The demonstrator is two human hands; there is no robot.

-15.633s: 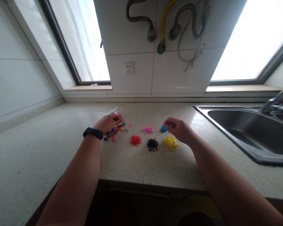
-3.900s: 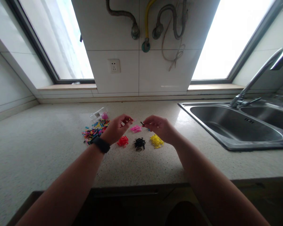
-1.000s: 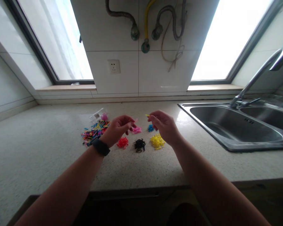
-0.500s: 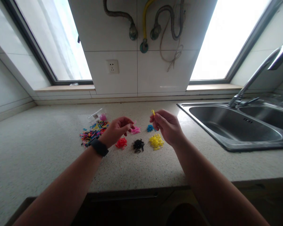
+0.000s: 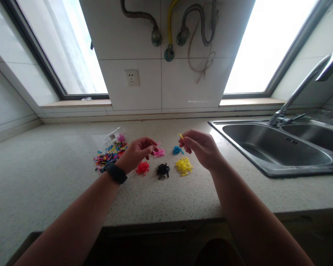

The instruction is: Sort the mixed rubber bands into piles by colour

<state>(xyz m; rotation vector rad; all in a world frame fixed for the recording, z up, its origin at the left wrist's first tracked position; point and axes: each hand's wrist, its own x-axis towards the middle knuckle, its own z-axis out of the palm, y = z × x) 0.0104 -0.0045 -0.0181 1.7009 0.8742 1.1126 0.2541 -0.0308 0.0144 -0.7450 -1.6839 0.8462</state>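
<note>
My right hand (image 5: 201, 147) pinches a small yellow rubber band (image 5: 180, 136) between thumb and forefinger, above the blue pile (image 5: 177, 150) and the yellow pile (image 5: 184, 166) of rubber bands. My left hand (image 5: 139, 152), with a black watch on its wrist, is closed in a pinch beside the pink pile (image 5: 159, 152); what its fingertips hold, if anything, is too small to make out. Below it lie a red pile (image 5: 143, 168) and a black pile (image 5: 162, 170). A mixed heap of coloured bands (image 5: 108, 157) spreads left of that hand, partly hidden by the wrist.
Behind the mixed heap lies a clear plastic bag (image 5: 111, 136) with a pink round thing (image 5: 121, 137) beside it. A steel sink (image 5: 266, 162) with a faucet (image 5: 302, 87) is set in the speckled counter (image 5: 58, 177) at right. Pipes and a socket (image 5: 132, 77) are on the tiled wall.
My right hand has shifted slightly right, and the yellow rubber band in it has tilted over to the left. The left hand stays almost where it was.
</note>
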